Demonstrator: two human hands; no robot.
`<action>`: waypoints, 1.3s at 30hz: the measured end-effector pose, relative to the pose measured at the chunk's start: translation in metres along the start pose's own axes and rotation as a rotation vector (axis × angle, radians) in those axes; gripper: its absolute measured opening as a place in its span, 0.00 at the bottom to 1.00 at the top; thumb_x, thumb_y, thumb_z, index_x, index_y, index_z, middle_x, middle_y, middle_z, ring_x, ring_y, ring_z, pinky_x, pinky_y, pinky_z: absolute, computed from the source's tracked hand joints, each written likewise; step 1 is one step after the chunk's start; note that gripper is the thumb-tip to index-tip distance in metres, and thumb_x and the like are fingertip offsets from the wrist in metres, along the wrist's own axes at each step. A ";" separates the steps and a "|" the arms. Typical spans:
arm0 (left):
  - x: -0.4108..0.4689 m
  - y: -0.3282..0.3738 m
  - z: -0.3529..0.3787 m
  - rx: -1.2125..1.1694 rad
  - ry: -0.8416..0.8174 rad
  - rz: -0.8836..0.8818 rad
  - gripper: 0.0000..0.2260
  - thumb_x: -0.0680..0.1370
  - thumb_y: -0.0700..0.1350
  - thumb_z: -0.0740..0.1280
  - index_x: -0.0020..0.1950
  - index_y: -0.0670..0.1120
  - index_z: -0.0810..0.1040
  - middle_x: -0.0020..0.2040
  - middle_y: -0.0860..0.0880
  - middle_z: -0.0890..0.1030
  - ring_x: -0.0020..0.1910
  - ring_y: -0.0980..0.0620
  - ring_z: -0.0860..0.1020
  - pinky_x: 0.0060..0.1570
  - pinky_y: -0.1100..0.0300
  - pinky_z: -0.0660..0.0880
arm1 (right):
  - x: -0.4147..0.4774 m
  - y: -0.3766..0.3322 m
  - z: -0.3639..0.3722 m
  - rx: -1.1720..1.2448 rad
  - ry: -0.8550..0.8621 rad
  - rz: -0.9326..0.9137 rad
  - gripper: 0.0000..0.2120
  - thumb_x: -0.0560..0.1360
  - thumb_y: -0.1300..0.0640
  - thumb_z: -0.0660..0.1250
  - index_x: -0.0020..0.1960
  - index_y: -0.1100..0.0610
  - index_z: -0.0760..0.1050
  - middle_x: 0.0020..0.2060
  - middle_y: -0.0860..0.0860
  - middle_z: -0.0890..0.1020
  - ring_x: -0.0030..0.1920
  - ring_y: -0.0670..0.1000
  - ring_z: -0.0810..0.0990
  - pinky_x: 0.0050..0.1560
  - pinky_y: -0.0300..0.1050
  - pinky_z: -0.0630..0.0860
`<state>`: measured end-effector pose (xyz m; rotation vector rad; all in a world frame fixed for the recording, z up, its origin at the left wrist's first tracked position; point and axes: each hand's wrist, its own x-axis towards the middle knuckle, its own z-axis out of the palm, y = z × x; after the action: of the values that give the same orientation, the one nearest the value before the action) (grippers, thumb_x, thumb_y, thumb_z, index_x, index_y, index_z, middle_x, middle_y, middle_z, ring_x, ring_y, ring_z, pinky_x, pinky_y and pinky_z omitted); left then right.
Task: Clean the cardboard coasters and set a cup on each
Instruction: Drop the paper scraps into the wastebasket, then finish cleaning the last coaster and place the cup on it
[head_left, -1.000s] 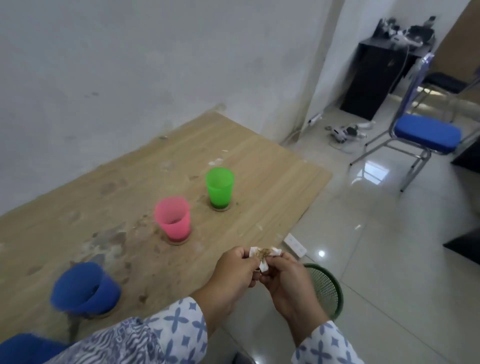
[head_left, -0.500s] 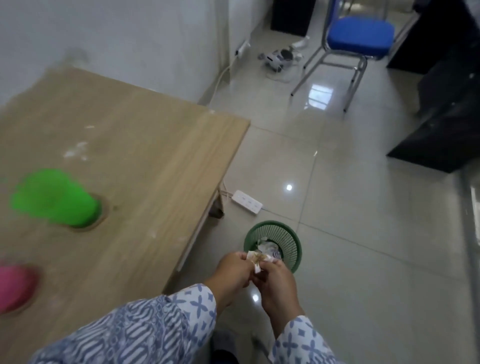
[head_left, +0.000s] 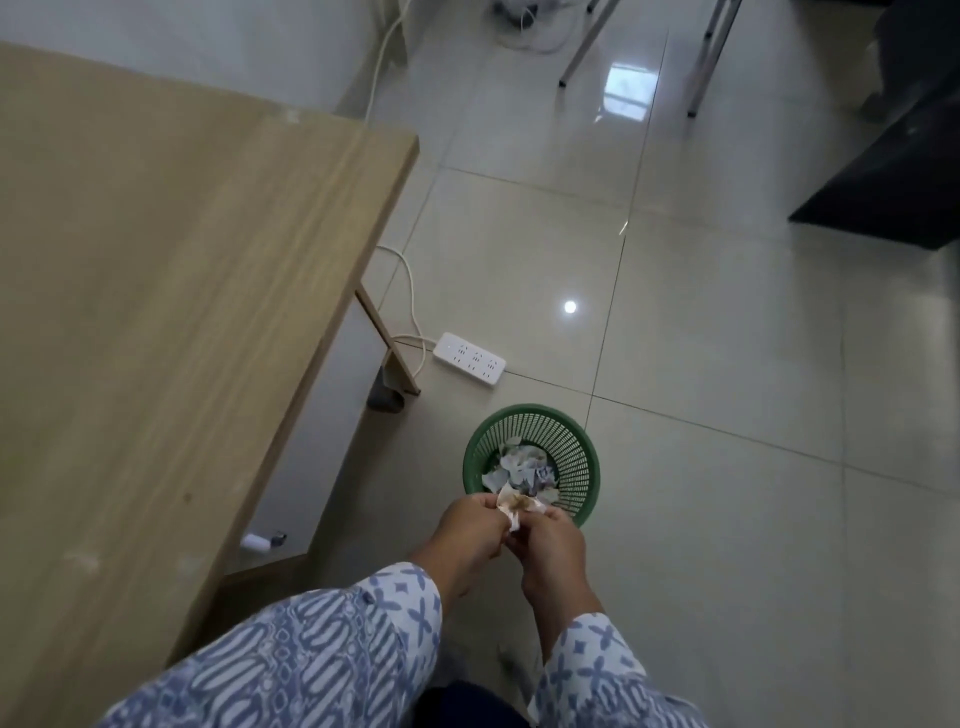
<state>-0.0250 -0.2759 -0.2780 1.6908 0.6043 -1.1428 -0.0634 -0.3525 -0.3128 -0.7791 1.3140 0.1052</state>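
Crumpled, brown-stained white tissue (head_left: 514, 506) is pinched from both sides by the left hand (head_left: 470, 530) and the right hand (head_left: 550, 545), fingers curled on it, over the near rim of a round green mesh wastebasket (head_left: 571, 441) beside the light wooden table (head_left: 156, 312).

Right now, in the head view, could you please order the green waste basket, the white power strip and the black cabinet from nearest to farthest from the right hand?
1. Green waste basket, on the floor just beyond the right hand, which pinches the soiled tissue.
2. White power strip, farther ahead, leftward.
3. Black cabinet, far right.
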 end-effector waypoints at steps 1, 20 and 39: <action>0.005 0.000 0.002 0.014 -0.004 -0.003 0.11 0.73 0.34 0.63 0.42 0.51 0.78 0.43 0.46 0.82 0.43 0.49 0.76 0.42 0.57 0.71 | 0.007 -0.001 0.000 0.006 0.015 0.005 0.10 0.71 0.74 0.60 0.47 0.65 0.76 0.38 0.61 0.80 0.35 0.56 0.78 0.28 0.42 0.77; -0.024 0.012 -0.019 0.143 -0.008 0.064 0.17 0.74 0.38 0.63 0.61 0.49 0.76 0.54 0.50 0.81 0.53 0.52 0.78 0.59 0.52 0.75 | -0.002 0.006 0.016 -0.109 0.024 -0.042 0.17 0.71 0.72 0.57 0.56 0.58 0.73 0.45 0.61 0.78 0.41 0.55 0.76 0.43 0.50 0.77; -0.257 0.000 -0.131 -0.046 0.150 0.448 0.19 0.78 0.39 0.60 0.69 0.45 0.69 0.61 0.45 0.77 0.57 0.50 0.77 0.49 0.64 0.72 | -0.286 0.017 0.070 -0.195 -0.329 -0.541 0.10 0.74 0.69 0.61 0.52 0.61 0.75 0.45 0.59 0.80 0.43 0.53 0.81 0.37 0.42 0.76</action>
<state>-0.0829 -0.1282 -0.0366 1.7672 0.3140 -0.6829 -0.0960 -0.2000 -0.0626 -1.2051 0.7577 -0.0711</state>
